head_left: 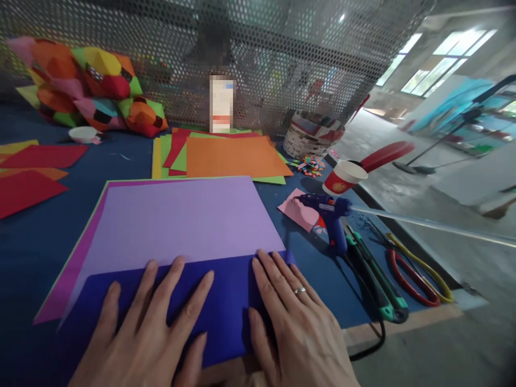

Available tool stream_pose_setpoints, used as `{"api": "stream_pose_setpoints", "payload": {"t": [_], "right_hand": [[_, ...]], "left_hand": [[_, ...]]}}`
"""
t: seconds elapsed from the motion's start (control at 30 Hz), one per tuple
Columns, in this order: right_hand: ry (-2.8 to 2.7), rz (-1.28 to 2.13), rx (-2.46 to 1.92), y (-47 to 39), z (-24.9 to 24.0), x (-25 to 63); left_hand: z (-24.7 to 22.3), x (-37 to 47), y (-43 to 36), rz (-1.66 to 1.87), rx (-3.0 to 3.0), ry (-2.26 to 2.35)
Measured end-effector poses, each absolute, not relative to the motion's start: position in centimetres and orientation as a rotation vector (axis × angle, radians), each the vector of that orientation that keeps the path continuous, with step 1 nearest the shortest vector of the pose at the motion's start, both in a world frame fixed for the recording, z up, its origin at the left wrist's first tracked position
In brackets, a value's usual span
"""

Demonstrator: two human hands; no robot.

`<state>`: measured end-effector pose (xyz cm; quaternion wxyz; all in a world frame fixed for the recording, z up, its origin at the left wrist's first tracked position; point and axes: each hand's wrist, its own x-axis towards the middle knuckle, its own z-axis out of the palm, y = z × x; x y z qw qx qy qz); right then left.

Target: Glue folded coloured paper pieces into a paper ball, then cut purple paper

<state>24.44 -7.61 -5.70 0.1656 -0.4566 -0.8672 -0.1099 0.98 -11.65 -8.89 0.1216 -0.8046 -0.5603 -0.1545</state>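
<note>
My left hand (151, 322) lies with fingers spread on a dark blue sheet of paper (226, 306) at the table's near edge. Flat on the right part of that same sheet rests my right hand (298, 317), a ring on one finger, its thumb held apart. Neither hand grips anything. Beneath and beyond the blue sheet is a light purple sheet (181, 220), with a magenta sheet (76, 274) and a thin green edge showing from under it at the left. The palms hide part of the blue sheet.
Right of the sheets lie a blue glue gun (332, 215) on pink paper (296, 207), a green-and-black utility knife (374, 274) and scissors (415, 274). A paper cup (344, 177), woven basket (310, 134) and coloured paper stack (237, 156) stand behind. Faceted paper shapes (100, 80) sit back left.
</note>
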Motion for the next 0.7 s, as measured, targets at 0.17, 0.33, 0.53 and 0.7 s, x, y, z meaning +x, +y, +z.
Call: {"api": "stream_pose_setpoints", "payload": {"t": [0.17, 0.33, 0.53, 0.7], "right_hand": [[-2.479, -0.301, -1.34, -8.1, -5.5, 24.0], [-2.501, -0.261, -1.383, -8.4, -5.7, 23.8], [-2.39, -0.186, -1.562, -9.5, -6.4, 21.7], [-2.36, -0.153, -1.619, -9.9, -6.7, 20.9]], "left_hand": [[-8.3, 1.3, -11.8, -0.415, -2.352, -1.662], [-8.1, 1.5, -11.8, -0.413, -2.341, -1.663], [-8.0, 1.0, -11.6, -0.38, -2.374, -1.619], [-7.9, 1.0, -11.7, -0.393, -2.372, -1.624]]}}
